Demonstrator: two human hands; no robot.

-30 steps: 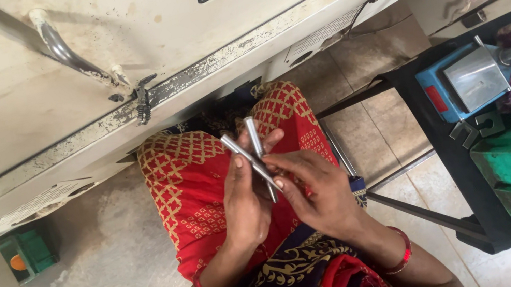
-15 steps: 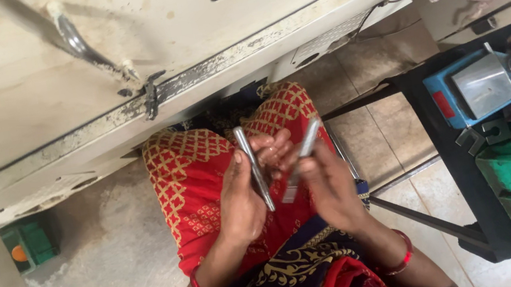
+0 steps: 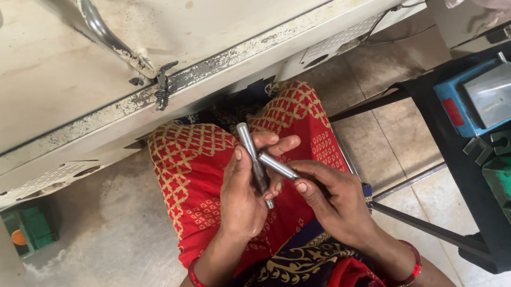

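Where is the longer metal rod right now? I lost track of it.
In the head view, the longer metal rod stands nearly upright in the left hand, over the red patterned lap, beside the right hand.

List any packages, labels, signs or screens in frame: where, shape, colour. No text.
Red label: small upright rectangle on the side of the blue box, right.
Orange round sticker or button: on the green box on the floor, left; too small to tell which.
No packages, signs or screens visible.

Red label (image 3: 452, 112) – on the blue box (image 3: 452, 100).
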